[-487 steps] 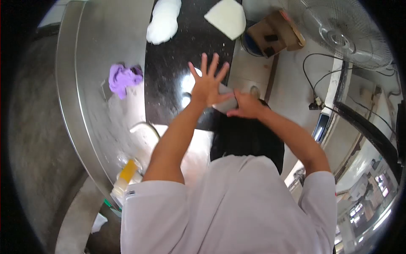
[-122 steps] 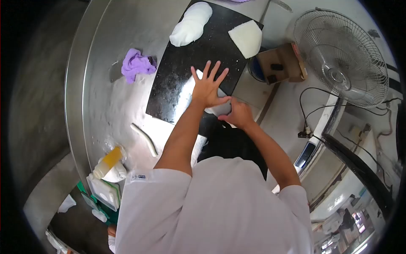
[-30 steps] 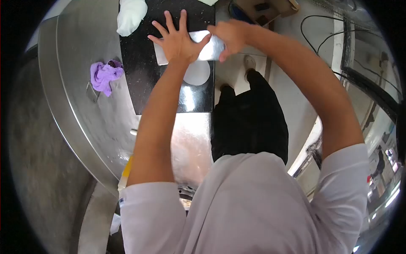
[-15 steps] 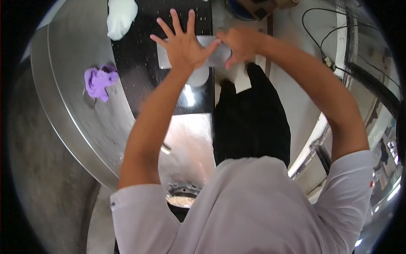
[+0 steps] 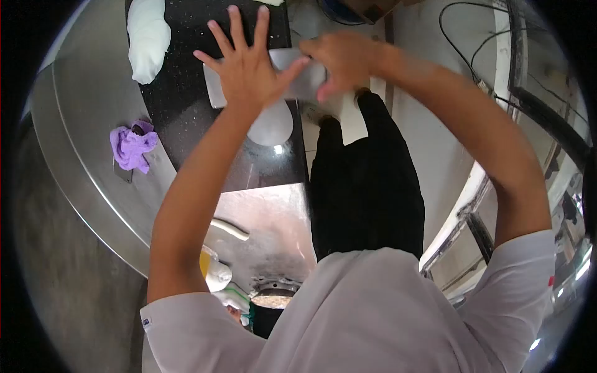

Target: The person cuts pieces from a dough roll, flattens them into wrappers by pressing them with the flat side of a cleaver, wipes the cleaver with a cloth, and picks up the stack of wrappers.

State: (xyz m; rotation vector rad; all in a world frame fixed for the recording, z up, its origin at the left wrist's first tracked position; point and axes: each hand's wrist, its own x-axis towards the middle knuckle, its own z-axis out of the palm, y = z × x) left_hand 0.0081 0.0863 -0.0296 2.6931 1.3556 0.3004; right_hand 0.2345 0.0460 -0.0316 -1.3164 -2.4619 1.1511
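Observation:
My left hand (image 5: 247, 78) lies with fingers spread on the flat of a broad cleaver (image 5: 214, 87). My right hand (image 5: 342, 59), somewhat blurred, is closed around the cleaver's right end; the handle is hidden in it. The blade lies flat over the black work surface (image 5: 249, 171). A thin, round, whitish dough disc (image 5: 272, 126) shows below the blade's near edge, close to my left wrist; whether the blade covers part of it I cannot tell. A smooth white lump of dough (image 5: 149, 40) rests at the upper left of the black surface.
A purple cloth (image 5: 132, 148) lies on the metal counter (image 5: 81, 124) at left, partly over a dark flat object. Nearer me, a white curved stick (image 5: 230, 229) sits on a metal surface (image 5: 273, 217). Black cables (image 5: 443, 31) hang at right. Small white bits dot the black surface.
The view has shifted, so the counter and dough appear farther left and lower. More of the dough disc shows below the blade. Both hands keep their hold on the cleaver.

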